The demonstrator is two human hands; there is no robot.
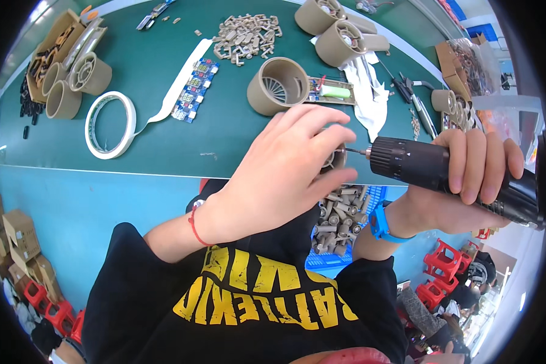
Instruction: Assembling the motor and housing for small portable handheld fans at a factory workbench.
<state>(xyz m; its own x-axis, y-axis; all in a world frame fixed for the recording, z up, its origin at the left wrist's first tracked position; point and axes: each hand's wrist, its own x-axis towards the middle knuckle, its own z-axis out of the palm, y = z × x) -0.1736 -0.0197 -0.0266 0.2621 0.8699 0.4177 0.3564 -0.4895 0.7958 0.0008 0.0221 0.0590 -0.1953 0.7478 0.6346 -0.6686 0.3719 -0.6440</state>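
My left hand (279,161) is curled round a small tan plastic part (335,159) at the table's near edge; its fingers hide much of the part. In my right hand (482,167) is a black electric screwdriver (409,161), lying nearly level. Its thin bit (355,150) points left and reaches the held part; whether it sits on a screw cannot be seen. Just beyond my left fingers stands a tan fan housing (261,91) with a round grille inside. An open handle (350,100) extends right from it, with a green battery (335,91) and wires showing.
A pile of small tan clips (246,39) lies on the green table (188,145). At left are a tape roll (91,130), blue circuit boards (194,91) and more housings (64,100). Pliers (418,106) lie at right. Below the edge, a blue basket (327,261) holds tan parts.
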